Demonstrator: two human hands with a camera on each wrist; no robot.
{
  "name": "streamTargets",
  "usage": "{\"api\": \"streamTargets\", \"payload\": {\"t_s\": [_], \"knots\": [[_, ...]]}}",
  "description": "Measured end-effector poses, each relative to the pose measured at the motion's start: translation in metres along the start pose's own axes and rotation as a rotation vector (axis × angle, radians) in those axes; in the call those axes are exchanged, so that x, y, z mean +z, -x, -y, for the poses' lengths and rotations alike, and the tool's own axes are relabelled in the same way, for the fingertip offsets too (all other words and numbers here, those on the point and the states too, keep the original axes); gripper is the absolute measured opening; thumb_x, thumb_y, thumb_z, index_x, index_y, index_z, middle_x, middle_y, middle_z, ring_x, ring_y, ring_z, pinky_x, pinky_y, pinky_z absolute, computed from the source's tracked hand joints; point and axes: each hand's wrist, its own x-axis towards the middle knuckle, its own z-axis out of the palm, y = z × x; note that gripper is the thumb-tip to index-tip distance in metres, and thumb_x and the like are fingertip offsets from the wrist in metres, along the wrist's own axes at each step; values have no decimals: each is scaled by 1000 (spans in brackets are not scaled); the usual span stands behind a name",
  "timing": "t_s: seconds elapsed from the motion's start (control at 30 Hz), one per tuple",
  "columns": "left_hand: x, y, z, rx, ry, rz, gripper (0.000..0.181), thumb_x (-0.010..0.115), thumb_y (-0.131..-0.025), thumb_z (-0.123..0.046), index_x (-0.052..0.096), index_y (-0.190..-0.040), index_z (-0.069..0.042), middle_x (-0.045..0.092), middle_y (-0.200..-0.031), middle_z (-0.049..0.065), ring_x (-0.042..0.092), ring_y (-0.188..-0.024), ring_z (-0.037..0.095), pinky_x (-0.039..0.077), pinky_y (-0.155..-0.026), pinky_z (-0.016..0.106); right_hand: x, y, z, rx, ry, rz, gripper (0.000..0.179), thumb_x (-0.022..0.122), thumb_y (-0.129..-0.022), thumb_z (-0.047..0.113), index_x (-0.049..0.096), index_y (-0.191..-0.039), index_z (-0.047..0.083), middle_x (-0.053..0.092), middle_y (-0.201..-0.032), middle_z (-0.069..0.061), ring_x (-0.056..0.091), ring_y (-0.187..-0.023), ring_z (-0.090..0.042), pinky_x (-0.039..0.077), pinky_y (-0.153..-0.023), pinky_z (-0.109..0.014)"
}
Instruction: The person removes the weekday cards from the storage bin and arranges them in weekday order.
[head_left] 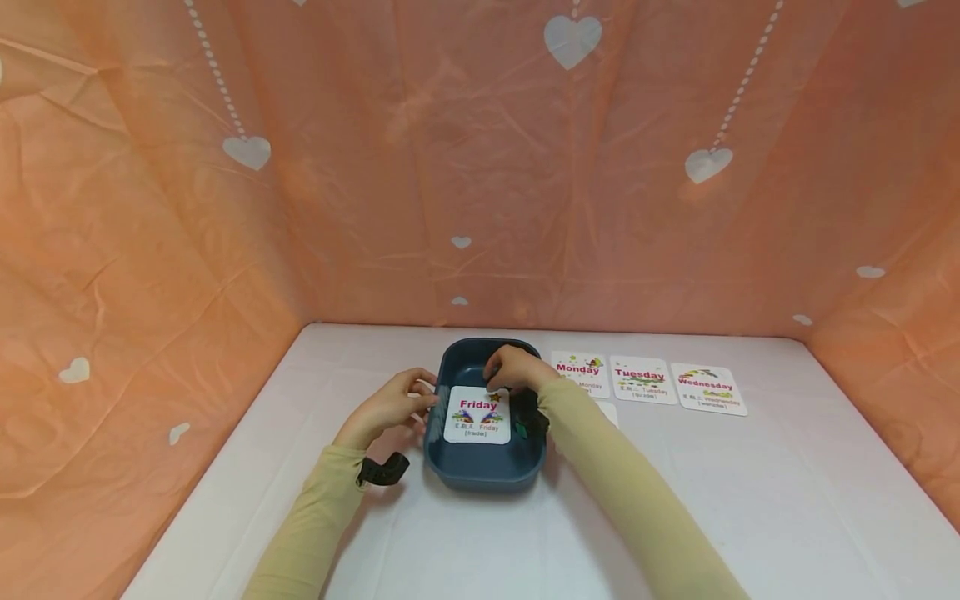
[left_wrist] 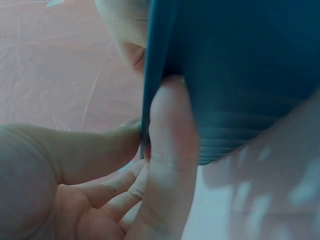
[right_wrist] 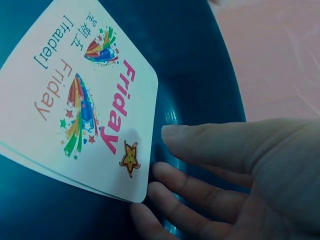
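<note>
A dark blue plastic tub [head_left: 483, 473] stands on the white cloth. My left hand [head_left: 386, 410] pinches its left rim, with thumb and index finger on opposite sides of the wall [left_wrist: 240, 90]. Inside lies a white "Friday" card [head_left: 477, 417] with a star and coloured pictures. Another card edge shows beneath it in the right wrist view. My right hand [head_left: 517, 368] reaches into the tub from the right. Its fingertips [right_wrist: 165, 172] are at the edge of the Friday card [right_wrist: 135, 100], while the thumb stays off the card's face.
Right of the tub lie a "Monday" card [head_left: 581, 372], a "Tuesday" card [head_left: 642, 379] and a "Wednesday" card [head_left: 708, 388] in a row. Another white card [head_left: 609, 412] is mostly hidden by my right sleeve. An orange curtain with hearts [head_left: 480, 167] borders the table.
</note>
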Motion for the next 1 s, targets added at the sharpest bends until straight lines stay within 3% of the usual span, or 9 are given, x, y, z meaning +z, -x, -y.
{"api": "streamTargets", "payload": {"t_s": [0.2, 0.53, 0.7, 1.0], "knots": [[0, 2, -1, 8, -3, 0, 33, 54, -96, -2, 42, -125, 8, 56, -90, 16, 57, -67, 19, 56, -55, 37, 1, -12, -6, -15, 28, 14, 30, 83, -68, 2, 72, -95, 5, 65, -101, -8, 60, -76, -18, 54, -63, -29], [0, 2, -2, 1, 1, -13, 31, 55, -96, -2, 44, -123, 6, 55, -92, 16, 56, -66, 19, 55, -55, 38, 4, -1, 2, -9, 139, -18, 29, 80, -70, -1, 71, -97, 4, 62, -98, -8, 58, -67, -16, 50, -63, -27], [1, 2, -4, 8, -6, -17, 33, 55, -95, -2, 43, -124, 7, 55, -92, 16, 56, -66, 20, 55, -55, 37, 3, 0, 1, -10, 144, -10, 28, 82, -68, 0, 70, -93, 6, 60, -92, -5, 53, -75, -19, 46, -66, -27], [2, 1, -3, -13, -8, -16, 31, 55, -95, -2, 45, -123, 6, 56, -92, 17, 57, -67, 20, 55, -56, 36, 3, -2, 1, -8, 161, 1, 32, 84, -66, 0, 69, -93, 6, 59, -97, -5, 49, -84, -21, 46, -71, -29]]}}
